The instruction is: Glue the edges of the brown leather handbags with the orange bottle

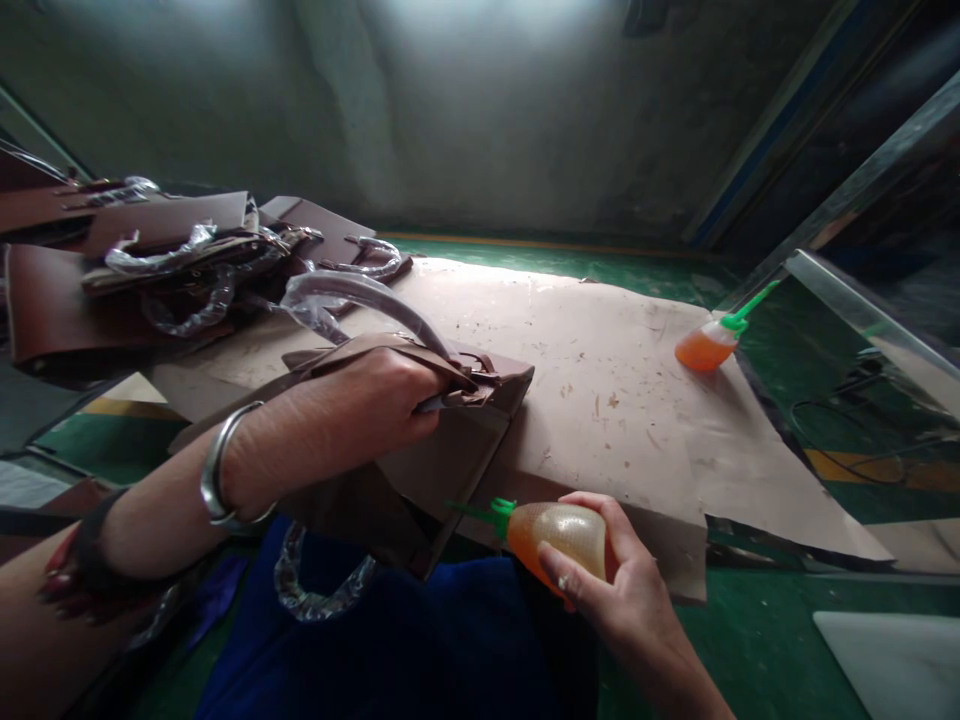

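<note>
My left hand (375, 400) is closed on the top edge of a brown leather handbag (427, 470), near the foot of its plastic-wrapped handle (367, 300). A silver bangle (221, 470) circles that wrist. My right hand (600, 570) grips an orange glue bottle (559, 535) with a green nozzle (480, 512). The nozzle points left at the bag's open side, close to the leather. The bag lies partly on the brown paper sheet (622, 390) and partly over my lap.
A second orange glue bottle (709, 345) with a green nozzle lies on the paper at the right. A pile of brown bags with wrapped handles (150, 270) sits at the back left. The green table (750, 640) shows round the paper. A shiny metal edge (862, 310) runs along the right.
</note>
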A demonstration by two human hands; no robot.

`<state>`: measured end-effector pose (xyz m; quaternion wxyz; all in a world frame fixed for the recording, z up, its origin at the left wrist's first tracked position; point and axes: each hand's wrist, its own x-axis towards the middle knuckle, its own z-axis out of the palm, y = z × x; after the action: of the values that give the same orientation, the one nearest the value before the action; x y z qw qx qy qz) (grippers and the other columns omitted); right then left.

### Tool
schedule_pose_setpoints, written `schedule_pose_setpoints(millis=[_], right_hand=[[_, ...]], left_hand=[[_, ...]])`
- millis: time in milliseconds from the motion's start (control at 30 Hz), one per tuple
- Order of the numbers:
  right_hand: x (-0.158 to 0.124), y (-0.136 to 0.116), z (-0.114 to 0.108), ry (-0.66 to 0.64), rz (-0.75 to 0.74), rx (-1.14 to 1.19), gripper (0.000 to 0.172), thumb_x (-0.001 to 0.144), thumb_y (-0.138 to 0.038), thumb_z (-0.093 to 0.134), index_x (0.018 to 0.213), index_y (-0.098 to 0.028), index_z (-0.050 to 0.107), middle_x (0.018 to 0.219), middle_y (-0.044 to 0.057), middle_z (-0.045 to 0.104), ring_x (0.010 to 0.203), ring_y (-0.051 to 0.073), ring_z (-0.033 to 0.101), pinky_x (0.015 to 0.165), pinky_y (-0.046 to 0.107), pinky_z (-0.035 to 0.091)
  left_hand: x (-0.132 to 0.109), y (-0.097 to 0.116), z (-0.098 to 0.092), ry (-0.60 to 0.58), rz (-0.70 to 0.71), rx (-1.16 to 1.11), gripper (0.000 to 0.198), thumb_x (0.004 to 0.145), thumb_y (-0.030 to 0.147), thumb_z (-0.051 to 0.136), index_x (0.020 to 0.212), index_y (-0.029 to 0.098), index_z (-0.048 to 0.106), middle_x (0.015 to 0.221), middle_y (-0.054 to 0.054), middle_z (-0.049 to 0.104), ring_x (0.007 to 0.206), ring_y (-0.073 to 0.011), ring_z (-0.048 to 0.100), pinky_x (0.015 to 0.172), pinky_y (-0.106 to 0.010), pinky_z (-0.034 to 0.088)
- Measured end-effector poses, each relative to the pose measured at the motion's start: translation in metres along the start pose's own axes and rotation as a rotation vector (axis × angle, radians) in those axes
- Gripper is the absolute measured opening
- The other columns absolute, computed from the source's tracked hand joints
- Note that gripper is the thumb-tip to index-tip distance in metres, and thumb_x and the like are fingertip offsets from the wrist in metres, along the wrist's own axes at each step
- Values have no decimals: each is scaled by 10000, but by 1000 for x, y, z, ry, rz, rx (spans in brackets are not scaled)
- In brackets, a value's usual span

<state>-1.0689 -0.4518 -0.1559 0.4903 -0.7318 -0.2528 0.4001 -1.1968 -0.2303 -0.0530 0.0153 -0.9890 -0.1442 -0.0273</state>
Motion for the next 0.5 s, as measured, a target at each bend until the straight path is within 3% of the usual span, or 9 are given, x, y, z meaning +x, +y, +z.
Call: schedule_pose_setpoints(millis=[167, 267, 500], right_hand=[[-3, 1, 2, -70, -12, -36, 498, 674, -499, 686, 1028, -218, 477, 709, -19, 604, 610, 147, 561, 538, 244, 478], [2, 5, 5, -120, 62, 43, 534, 654, -507, 708, 1030, -207, 477, 672, -26, 592, 547, 140, 551, 444, 224, 463], [17, 24, 11, -135, 196, 653, 590, 664, -593, 702, 996, -118, 589, 649, 63, 674, 456, 130, 577, 377, 177, 405]], left_hand=[[0, 1, 0, -17, -10, 37, 259, 847, 194, 425, 889, 168, 680, 839, -29, 699, 807, -156, 648, 878, -265, 506], [0, 0, 2, -1, -12, 34, 248, 834, 200, 436, 905, 182, 673, 888, -33, 702, 823, -168, 652, 864, -281, 512], [2, -8, -3, 53, -81, -44, 225, 822, 201, 471, 898, 183, 681, 845, -39, 703, 832, -172, 655, 874, -272, 503]])
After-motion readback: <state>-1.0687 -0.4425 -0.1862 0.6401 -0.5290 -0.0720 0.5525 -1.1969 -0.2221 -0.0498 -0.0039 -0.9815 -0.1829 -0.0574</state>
